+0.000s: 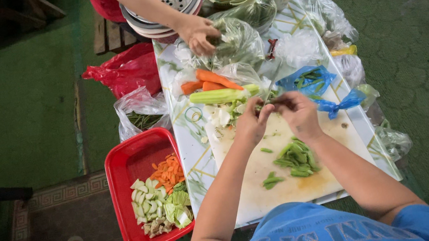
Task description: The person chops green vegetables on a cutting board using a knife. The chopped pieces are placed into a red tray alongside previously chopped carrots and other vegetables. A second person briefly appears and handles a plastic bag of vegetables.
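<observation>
left hand pinching one green bean | right hand pinching same bean | cutting board: two cut-bean piles | upper centre: two carrots

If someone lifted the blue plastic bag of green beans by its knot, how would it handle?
The blue plastic bag looks thin and crumpled, so it would likely sag. Holding few green beans, it is probably light. Its knotted tail should grip easily.
</observation>
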